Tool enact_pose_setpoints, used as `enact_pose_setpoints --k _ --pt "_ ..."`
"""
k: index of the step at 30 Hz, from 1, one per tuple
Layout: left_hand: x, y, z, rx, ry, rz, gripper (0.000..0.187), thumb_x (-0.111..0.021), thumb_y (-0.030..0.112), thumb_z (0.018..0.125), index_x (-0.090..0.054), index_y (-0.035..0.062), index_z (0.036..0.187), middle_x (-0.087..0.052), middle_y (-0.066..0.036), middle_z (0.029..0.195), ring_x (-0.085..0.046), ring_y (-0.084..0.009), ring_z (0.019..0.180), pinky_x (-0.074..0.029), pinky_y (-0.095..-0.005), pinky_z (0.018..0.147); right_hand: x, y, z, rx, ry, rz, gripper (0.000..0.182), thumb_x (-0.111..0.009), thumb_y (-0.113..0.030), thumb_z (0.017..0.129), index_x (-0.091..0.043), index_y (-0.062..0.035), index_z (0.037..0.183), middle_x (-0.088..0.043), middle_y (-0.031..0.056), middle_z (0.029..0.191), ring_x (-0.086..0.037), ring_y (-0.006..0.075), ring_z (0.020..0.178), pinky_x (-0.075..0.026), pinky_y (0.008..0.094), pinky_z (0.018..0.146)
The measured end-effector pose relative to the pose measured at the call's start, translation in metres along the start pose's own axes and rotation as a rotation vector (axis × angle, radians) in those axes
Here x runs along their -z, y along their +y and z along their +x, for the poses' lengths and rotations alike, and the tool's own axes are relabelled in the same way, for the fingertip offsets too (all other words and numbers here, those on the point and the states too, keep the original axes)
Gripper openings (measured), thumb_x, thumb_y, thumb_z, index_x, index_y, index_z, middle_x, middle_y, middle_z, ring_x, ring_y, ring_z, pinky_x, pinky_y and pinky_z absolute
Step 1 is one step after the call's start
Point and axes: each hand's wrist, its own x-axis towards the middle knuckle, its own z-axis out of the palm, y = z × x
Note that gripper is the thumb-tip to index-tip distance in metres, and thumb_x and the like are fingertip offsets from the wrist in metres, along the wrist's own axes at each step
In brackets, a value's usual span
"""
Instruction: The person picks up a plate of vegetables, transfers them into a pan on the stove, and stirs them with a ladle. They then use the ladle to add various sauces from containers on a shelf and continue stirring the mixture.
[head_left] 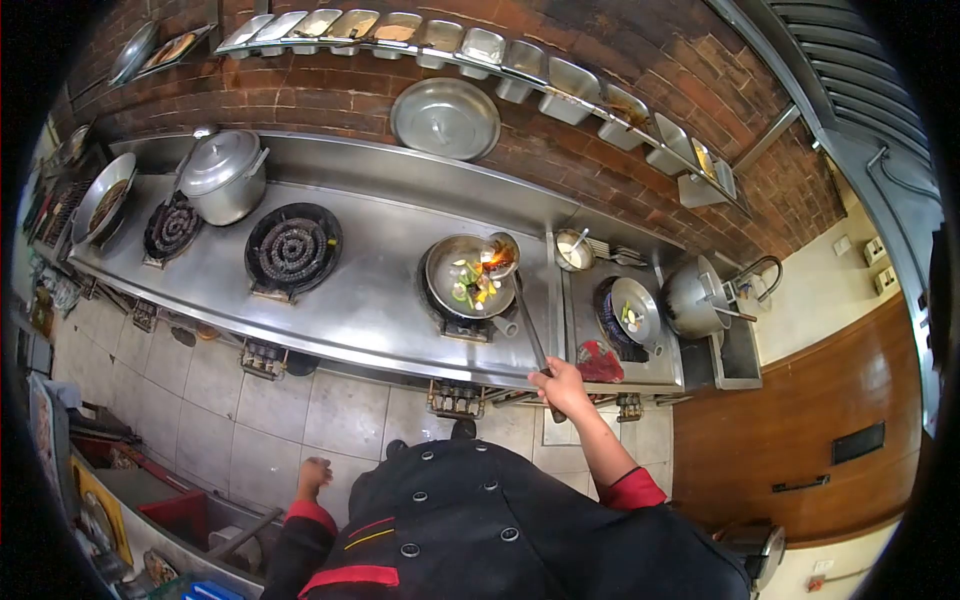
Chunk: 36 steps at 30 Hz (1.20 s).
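Ladle (531,322) in which hand?

The right hand (562,388), its fingers wrapped round the handle. The bowl sits at the far right rim of the pan (441,267), showing something orange; sauce or flame, I can't tell.

And the left hand (315,477)?

Down beside the body, fingers curled, nothing visible in it. How tightly it's closed, I can't tell.

So neither hand steadies the pan on its burner (470,330)?

Neither. A hard push from the ladle could skid or tilt it, sending the chopped vegetables (470,290) over the rim.

And if the wrist rolls?

Anything in the bowl could drip onto the burner and flare.

What about that red cloth (600,362)?

It lies on the bench (370,260) near the smaller pan (645,298). If the burner there is lit, it could scorch.
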Motion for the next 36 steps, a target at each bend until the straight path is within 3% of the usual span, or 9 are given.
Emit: enact_pose_setpoints --k 7,9,18,24,27,30,31,34,36 --pt "-0.014 0.009 -0.002 0.006 -0.015 -0.022 0.019 -0.058 0.02 0.091 -0.061 0.0043 0.102 -0.066 -0.01 0.074 -0.064 -0.0209 0.057 -0.049 -0.033 0.045 0.012 0.012 0.005 -0.07 -0.081 0.246 0.057 -0.073 -0.011 0.084 -0.048 0.0115 0.13 -0.061 0.0056 0.083 -0.054 0.0105 0.056 -0.043 0.0262 0.045" --pt "-0.019 0.014 -0.003 -0.001 -0.056 0.01 0.019 -0.054 0.02 0.093 -0.06 0.0042 0.102 -0.067 -0.011 0.077 -0.065 -0.0209 0.058 -0.049 -0.0332 0.046 0.023 0.026 0.016 -0.166 -0.272 0.681 0.044 -0.066 -0.01 0.09 -0.05 0.0059 0.127 -0.057 0.0018 0.078 -0.052 0.0083 0.059 -0.039 0.0213 0.046" --pt "-0.025 0.006 0.021 -0.004 -0.12 -0.007 0.019 -0.052 0.019 0.096 -0.06 0.0021 0.099 -0.065 -0.012 0.074 -0.064 -0.0229 0.057 -0.048 -0.0349 0.044 0.125 -0.055 -0.065 -0.177 -0.576 1.12 0.035 -0.058 -0.012 0.094 -0.052 0.0028 0.125 -0.053 -0.0026 0.079 -0.045 0.0023 0.058 -0.035 0.0159 0.044" --pt "-0.024 0.026 0.022 -0.067 -0.172 0.169 0.01 -0.06 0.011 0.086 -0.064 0.0014 0.088 -0.067 -0.01 0.078 -0.067 -0.0174 0.06 -0.051 -0.0335 0.045 0.21 -0.155 -0.115 0.328 -0.159 0.744 0.046 -0.057 -0.007 0.091 -0.045 0.0033 0.134 -0.054 0.0003 0.077 -0.048 0.0046 0.052 -0.038 0.0187 0.037" --pt "-0.013 -0.033 0.107 -0.574 -0.3 0.354 0.01 -0.063 0.009 0.083 -0.065 0.0004 0.089 -0.068 -0.009 0.083 -0.068 -0.0166 0.066 -0.053 -0.0324 0.047 0.23 -0.208 -0.109 0.522 0.104 0.442 0.038 -0.06 -0.017 0.093 -0.053 -0.0021 0.127 -0.055 -0.0016 0.072 -0.048 0.0039 0.051 -0.037 0.0197 0.037" --pt "-0.03 0.02 0.041 -0.146 -0.144 0.132 0.017 -0.066 0.005 0.079 -0.067 -0.0008 0.095 -0.069 -0.009 0.086 -0.069 -0.017 0.069 -0.054 -0.0317 0.049 0.243 -0.236 -0.072 0.571 0.345 0.222 0.035 -0.064 -0.022 0.093 -0.057 -0.0043 0.122 -0.057 -0.0017 0.073 -0.049 0.0045 0.05 -0.039 0.0204 0.041" --pt "-0.024 -0.027 0.103 -0.492 -0.186 0.304 0.024 -0.067 0.002 0.077 -0.068 -0.0011 0.101 -0.07 -0.01 0.088 -0.069 -0.0201 0.071 -0.054 -0.0323 0.047 0.242 -0.241 -0.053 0.609 0.396 0.159 0.036 -0.064 -0.019 0.093 -0.056 -0.0039 0.124 -0.055 -0.0023 0.073 -0.048 0.0031 0.05 -0.037 0.0198 0.04" --pt "-0.032 0.027 0.013 -0.033 -0.084 -0.029 0.024 -0.067 0.0 0.078 -0.067 -0.0019 0.102 -0.069 -0.012 0.085 -0.069 -0.0228 0.068 -0.054 -0.0341 0.046 0.245 -0.226 0.022 0.674 0.725 -0.291 0.05 -0.066 -0.014 0.087 -0.052 -0.0003 0.133 -0.068 0.011 0.085 -0.063 0.0159 0.066 -0.051 0.0319 0.063" --pt "-0.029 0.002 0.02 -0.136 -0.079 0.059 0.016 -0.064 0.003 0.083 -0.066 -0.002 0.097 -0.068 -0.013 0.079 -0.067 -0.0225 0.061 -0.053 -0.0357 0.045 0.239 -0.237 0.022 0.559 0.64 -0.371 0.055 -0.067 -0.015 0.084 -0.052 -0.002 0.134 -0.069 0.0189 0.091 -0.067 0.0223 0.077 -0.051 0.0359 0.075"
